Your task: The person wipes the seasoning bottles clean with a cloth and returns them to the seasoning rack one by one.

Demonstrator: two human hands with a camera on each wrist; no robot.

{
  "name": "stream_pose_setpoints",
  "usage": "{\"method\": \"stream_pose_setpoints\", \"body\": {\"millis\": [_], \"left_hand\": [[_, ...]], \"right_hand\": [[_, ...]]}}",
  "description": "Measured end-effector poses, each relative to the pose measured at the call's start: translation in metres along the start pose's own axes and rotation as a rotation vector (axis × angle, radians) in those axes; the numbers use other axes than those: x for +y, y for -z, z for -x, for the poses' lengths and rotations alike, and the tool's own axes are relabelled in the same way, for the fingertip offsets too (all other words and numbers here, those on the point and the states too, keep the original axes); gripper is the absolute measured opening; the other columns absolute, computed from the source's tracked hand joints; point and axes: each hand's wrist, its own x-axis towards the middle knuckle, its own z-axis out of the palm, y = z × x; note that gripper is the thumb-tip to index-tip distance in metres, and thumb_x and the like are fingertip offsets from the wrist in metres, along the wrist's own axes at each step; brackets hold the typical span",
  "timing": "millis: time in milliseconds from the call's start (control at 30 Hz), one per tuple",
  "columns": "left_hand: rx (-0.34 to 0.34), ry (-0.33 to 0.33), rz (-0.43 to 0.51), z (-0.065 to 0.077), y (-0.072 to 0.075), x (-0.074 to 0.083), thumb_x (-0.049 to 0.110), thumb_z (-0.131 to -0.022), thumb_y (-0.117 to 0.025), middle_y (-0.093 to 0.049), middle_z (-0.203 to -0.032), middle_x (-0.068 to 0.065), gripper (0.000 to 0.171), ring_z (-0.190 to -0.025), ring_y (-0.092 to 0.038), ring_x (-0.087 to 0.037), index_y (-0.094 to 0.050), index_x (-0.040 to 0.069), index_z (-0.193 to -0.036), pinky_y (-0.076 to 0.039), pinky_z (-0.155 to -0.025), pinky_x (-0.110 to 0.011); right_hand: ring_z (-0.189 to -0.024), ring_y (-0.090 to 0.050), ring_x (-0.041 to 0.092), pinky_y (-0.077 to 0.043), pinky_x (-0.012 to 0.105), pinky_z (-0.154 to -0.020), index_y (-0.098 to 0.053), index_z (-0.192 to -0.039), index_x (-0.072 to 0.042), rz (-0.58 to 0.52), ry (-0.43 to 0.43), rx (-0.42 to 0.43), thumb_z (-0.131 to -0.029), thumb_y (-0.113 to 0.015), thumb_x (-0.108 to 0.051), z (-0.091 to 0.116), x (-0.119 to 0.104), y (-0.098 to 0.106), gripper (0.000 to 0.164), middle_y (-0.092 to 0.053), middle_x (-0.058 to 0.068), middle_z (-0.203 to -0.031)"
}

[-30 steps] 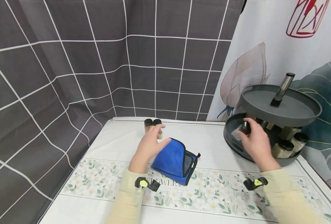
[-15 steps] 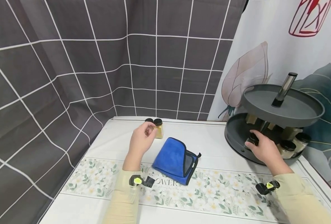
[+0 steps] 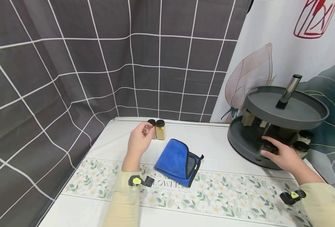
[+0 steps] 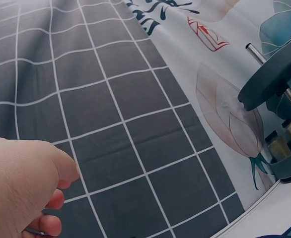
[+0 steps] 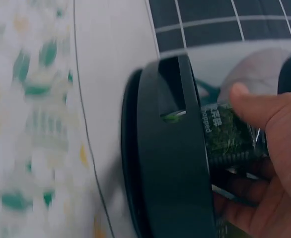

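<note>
My right hand (image 3: 282, 155) grips a black-lidded spice jar (image 5: 227, 134) of chopped green herbs, low at the front of the two-tier turntable's lower tray (image 3: 238, 138). In the right wrist view the thumb lies on one side of the jar and the fingers curl round the other. My left hand (image 3: 139, 138) hovers at the back of the table with loosely curled fingers, and nothing shows between them. Just right of it stand two black-lidded jars, a yellow one (image 3: 160, 130) and a reddish one (image 3: 154, 134) partly hidden by that hand.
A folded blue cloth (image 3: 174, 160) lies mid-table. The turntable's upper tray (image 3: 269, 97) with its metal post (image 3: 290, 90) overhangs the lower one. Several other jars stand below, including a tan jar (image 3: 247, 118) and a black-lidded jar (image 3: 300, 148) at right.
My right hand has set the jar down onto the lower tray and moved right with it; the tray has turned, its front going right. My left hand has drawn back slightly left, its fingers curling.
</note>
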Motion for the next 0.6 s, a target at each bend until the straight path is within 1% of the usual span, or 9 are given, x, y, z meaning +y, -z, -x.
{"method": "stream_pose_setpoints", "body": {"millis": [33, 100, 167, 267, 367, 433, 500, 533, 600], "left_hand": [[0.002, 0.006, 0.0, 0.0, 0.0, -0.001, 0.018, -0.095, -0.067, -0.057, -0.077, -0.002, 0.015, -0.071, -0.057, -0.02, -0.068, 0.009, -0.107, -0.046, -0.066, -0.033], [0.004, 0.014, 0.005, -0.001, -0.001, -0.002, 0.017, -0.095, -0.067, -0.057, -0.077, -0.003, 0.015, -0.071, -0.056, -0.021, -0.068, 0.009, -0.108, -0.046, -0.065, -0.033], [0.001, 0.021, 0.01, -0.001, -0.002, -0.002, 0.017, -0.095, -0.066, -0.057, -0.078, -0.003, 0.016, -0.071, -0.057, -0.021, -0.068, 0.008, -0.108, -0.045, -0.065, -0.033], [-0.005, 0.037, 0.014, -0.001, -0.004, -0.005, 0.016, -0.095, -0.066, -0.058, -0.078, -0.004, 0.017, -0.071, -0.057, -0.021, -0.067, 0.008, -0.11, -0.045, -0.064, -0.033], [-0.012, 0.064, 0.035, -0.003, -0.006, -0.012, 0.018, -0.095, -0.066, -0.058, -0.08, -0.004, 0.022, -0.071, -0.057, -0.02, -0.067, 0.007, -0.114, -0.045, -0.064, -0.032], [-0.028, 0.1, 0.079, -0.006, -0.008, -0.022, 0.017, -0.094, -0.066, -0.059, -0.084, -0.006, 0.03, -0.074, -0.057, -0.02, -0.064, 0.006, -0.122, -0.046, -0.067, -0.032], [-0.048, 0.161, 0.142, -0.011, -0.012, -0.038, 0.015, -0.092, -0.068, -0.059, -0.093, -0.009, 0.042, -0.081, -0.058, -0.022, -0.057, 0.006, -0.132, -0.049, -0.071, -0.034], [-0.062, 0.195, 0.183, -0.014, -0.015, -0.048, 0.012, -0.091, -0.069, -0.059, -0.1, -0.012, 0.049, -0.086, -0.058, -0.024, -0.052, 0.006, -0.137, -0.05, -0.074, -0.036], [-0.101, 0.27, 0.267, -0.022, -0.022, -0.068, 0.007, -0.09, -0.07, -0.056, -0.117, -0.019, 0.064, -0.101, -0.058, -0.032, -0.039, 0.007, -0.146, -0.052, -0.085, -0.043]], "right_hand": [[-0.056, -0.042, 0.024, -0.036, 0.038, -0.053, -0.028, -0.157, -0.004, -0.006, -0.006, -0.003, -0.101, -0.06, -0.044, 0.003, 0.005, 0.002, 0.076, -0.048, 0.017, -0.075], [-0.062, -0.048, 0.031, -0.037, 0.04, -0.054, -0.026, -0.158, -0.005, -0.007, -0.032, 0.001, -0.1, -0.059, -0.048, 0.009, 0.013, 0.006, 0.079, -0.054, 0.022, -0.083], [-0.063, -0.049, 0.033, -0.038, 0.041, -0.055, -0.027, -0.158, -0.005, -0.014, -0.058, 0.015, -0.1, -0.058, -0.049, 0.013, 0.021, 0.008, 0.079, -0.055, 0.035, -0.108], [-0.061, -0.048, 0.032, -0.038, 0.041, -0.058, -0.029, -0.157, -0.003, -0.018, -0.075, 0.051, -0.101, -0.057, -0.048, 0.018, 0.03, 0.009, 0.077, -0.037, 0.044, -0.14], [-0.054, -0.041, 0.024, -0.035, 0.039, -0.057, -0.029, -0.157, -0.004, -0.027, -0.084, 0.067, -0.101, -0.058, -0.047, 0.02, 0.035, 0.01, 0.077, -0.034, 0.043, -0.143], [-0.068, -0.053, 0.039, -0.042, 0.049, -0.061, -0.023, -0.16, -0.007, -0.027, -0.085, 0.081, -0.1, -0.059, -0.048, 0.02, 0.033, 0.01, 0.081, -0.027, 0.045, -0.147], [-0.096, -0.054, 0.057, -0.044, 0.065, -0.071, -0.017, -0.161, -0.009, -0.021, -0.084, 0.128, -0.1, -0.059, -0.049, 0.02, 0.025, 0.01, 0.084, -0.019, 0.044, -0.152], [-0.111, -0.047, 0.063, -0.041, 0.072, -0.077, -0.015, -0.162, -0.01, -0.015, -0.084, 0.168, -0.1, -0.059, -0.049, 0.021, 0.018, 0.009, 0.086, -0.017, 0.044, -0.153], [-0.132, -0.025, 0.066, -0.029, 0.08, -0.091, -0.016, -0.162, -0.009, -0.028, -0.061, 0.275, -0.1, -0.059, -0.046, 0.023, -0.004, 0.004, 0.084, -0.016, 0.041, -0.156]]}}
